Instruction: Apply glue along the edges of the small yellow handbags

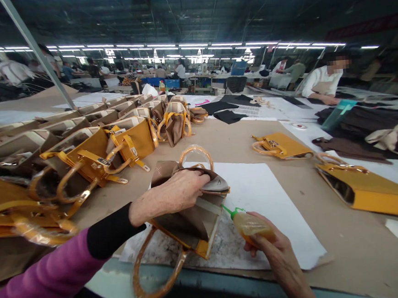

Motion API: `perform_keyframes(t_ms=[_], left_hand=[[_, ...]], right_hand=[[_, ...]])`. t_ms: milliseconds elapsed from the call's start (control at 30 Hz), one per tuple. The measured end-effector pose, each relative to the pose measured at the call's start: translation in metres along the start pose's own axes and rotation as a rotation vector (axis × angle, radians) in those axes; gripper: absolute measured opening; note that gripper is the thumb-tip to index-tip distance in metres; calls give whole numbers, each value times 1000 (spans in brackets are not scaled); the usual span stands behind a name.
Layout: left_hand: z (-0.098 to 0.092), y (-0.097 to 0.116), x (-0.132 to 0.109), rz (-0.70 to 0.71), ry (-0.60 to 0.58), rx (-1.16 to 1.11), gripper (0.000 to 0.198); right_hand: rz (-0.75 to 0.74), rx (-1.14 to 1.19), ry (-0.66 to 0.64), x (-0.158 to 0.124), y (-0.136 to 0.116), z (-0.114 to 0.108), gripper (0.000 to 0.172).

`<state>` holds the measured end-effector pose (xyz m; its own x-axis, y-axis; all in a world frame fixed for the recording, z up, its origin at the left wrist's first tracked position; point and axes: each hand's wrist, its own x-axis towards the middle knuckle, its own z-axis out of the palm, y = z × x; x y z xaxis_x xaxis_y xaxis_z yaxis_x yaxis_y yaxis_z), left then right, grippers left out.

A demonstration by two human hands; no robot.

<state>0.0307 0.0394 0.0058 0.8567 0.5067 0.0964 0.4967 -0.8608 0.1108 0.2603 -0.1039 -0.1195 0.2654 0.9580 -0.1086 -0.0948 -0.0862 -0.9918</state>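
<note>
ideally, the left hand (175,191), bent over the open mustard-and-brown bag (191,221) on the left half of the white paper sheet (275,198), braces it; fingertips hidden, its grip i cannot tell. over the sheet's right half, the right hand (274,248) grasps an amber, green-nozzled plastic bottle (253,226); gentle squeezing, tip near the bag's edge, should serve best.

I can read no words or numbers from here, only a small triangular mark (218,182) on the bag's pale lining (215,186), mid-frame; the red banner (368,26), upper right, is too dim.
</note>
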Motion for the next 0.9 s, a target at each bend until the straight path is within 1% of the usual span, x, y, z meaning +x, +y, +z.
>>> perform_keyframes(t_ms=[100,200,367,467,533,600,667,733,767,833,867,900], left_hand=[[-2,-4,3,-9,4,-58,23],[-6,-10,4,-16,32,-116,21],[-11,-18,1,-27,59,-181,20],[-14,-20,-1,-31,71,-220,23],[-16,-21,-1,-56,75,-249,24],[-18,-24,-3,-80,96,-284,24],[-19,-28,-5,-91,128,-324,23],[-20,-33,-9,-111,160,-358,21],[-21,-35,-11,-127,173,-374,20],[-21,-40,-17,-159,194,-413,21],[-21,-42,-20,-176,202,-438,22],[-21,-44,-23,-194,213,-465,23]], right_hand=[[-15,-9,-19,4,-3,1,63],[-36,-24,-26,9,-5,2,64],[-61,-39,-32,15,-9,3,64],[-101,-84,-16,13,-11,7,60],[-172,-151,11,10,-13,10,53],[-275,-220,71,6,-20,10,46],[-359,-272,131,3,-32,7,42],[-385,-311,206,1,-52,0,46],[-384,-318,266,0,-64,-6,49],[-383,-250,412,-2,-88,-22,51],[-415,-168,461,-2,-99,-31,49],[-457,-103,497,-3,-108,-41,43]])
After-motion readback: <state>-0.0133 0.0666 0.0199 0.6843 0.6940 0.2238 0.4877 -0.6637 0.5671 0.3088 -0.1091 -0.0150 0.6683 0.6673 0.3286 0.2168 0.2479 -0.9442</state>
